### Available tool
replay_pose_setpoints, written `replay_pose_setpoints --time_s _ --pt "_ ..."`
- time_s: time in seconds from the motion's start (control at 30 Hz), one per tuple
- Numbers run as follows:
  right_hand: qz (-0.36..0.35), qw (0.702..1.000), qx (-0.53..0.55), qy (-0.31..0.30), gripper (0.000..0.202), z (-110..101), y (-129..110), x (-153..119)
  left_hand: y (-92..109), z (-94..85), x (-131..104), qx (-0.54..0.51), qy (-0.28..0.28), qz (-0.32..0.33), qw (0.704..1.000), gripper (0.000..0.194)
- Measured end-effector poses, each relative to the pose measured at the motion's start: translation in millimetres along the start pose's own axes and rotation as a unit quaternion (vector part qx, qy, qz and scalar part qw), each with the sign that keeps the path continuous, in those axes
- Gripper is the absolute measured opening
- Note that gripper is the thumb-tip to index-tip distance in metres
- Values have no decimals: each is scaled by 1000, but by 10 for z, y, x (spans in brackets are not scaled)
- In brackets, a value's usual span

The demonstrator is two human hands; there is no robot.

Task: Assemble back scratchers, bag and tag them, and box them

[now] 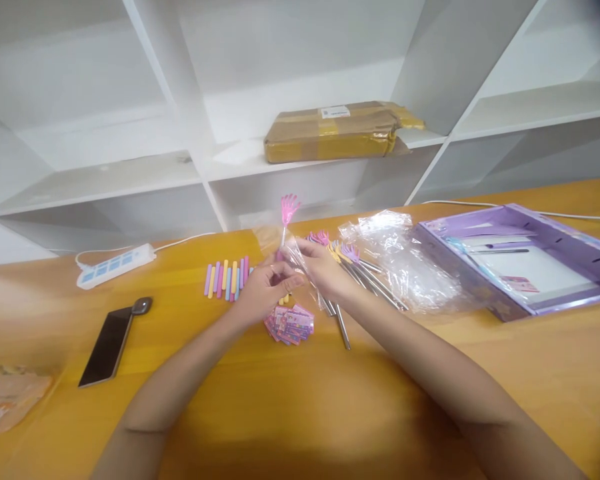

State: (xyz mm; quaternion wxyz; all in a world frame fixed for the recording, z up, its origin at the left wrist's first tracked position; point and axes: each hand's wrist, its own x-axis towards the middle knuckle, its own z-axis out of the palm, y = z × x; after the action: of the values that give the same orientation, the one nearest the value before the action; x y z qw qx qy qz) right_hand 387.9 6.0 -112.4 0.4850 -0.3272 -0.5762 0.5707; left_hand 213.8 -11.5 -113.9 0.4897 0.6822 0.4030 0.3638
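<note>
A pink hand-shaped scratcher [289,208] with a thin metal rod stands upright between my hands. My left hand [267,288] is closed around its lower part. My right hand [320,265] is closed on a clear plastic bag [297,259] beside the rod; its fingertips are partly hidden. Several colored tubes [225,279] lie in a row left of my left hand. Small printed cards [290,325] are fanned out just below the hands. More scratchers [370,277] with metal rods lie right of my right hand.
Clear plastic bags [415,267] are piled at the right, beside a purple tray [530,310]. A power strip [116,265] and a phone [107,347] lie at the left. A taped cardboard box [330,137] rests on the shelf behind the table [300,413].
</note>
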Motion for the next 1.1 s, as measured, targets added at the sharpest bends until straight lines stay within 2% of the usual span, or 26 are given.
replay_pose_setpoints --time_s 0.1,0.2,0.3,0.4,0.47,0.53,0.57,0.67,0.77,0.9,1.1 --pt "-15 1000 3 13 32 16 40 10 39 21 -7 29 11 30 999 46" --pt "-58 994 39 85 34 -57 4 54 53 -20 1 -10 35 48 998 41" --pt "-96 977 130 142 29 -208 -153 80 65 -142 31 -104 70 37 991 37" --pt "-119 969 155 152 22 -370 -433 -3 126 -319 65 -200 143 40 968 41" --pt "-96 985 107 100 20 -439 -644 -143 201 -443 77 -256 204 50 944 42" --pt "-57 998 6 1 25 -461 -833 -328 288 -556 76 -287 246 73 923 40" --pt "-50 996 -60 -43 29 -454 -911 -422 329 -606 73 -292 258 88 917 39" --pt "-78 954 -256 -138 39 -387 -1052 -639 425 -715 59 -295 275 124 907 38" --pt "-91 905 -354 -217 44 -301 -1052 -692 474 -748 41 -305 280 137 900 36" --pt "-69 898 -379 -214 48 -257 -935 -584 515 -702 -5 -323 268 133 898 33" --pt "-55 907 -375 -184 53 -288 -819 -442 549 -597 -86 -312 215 107 919 32"
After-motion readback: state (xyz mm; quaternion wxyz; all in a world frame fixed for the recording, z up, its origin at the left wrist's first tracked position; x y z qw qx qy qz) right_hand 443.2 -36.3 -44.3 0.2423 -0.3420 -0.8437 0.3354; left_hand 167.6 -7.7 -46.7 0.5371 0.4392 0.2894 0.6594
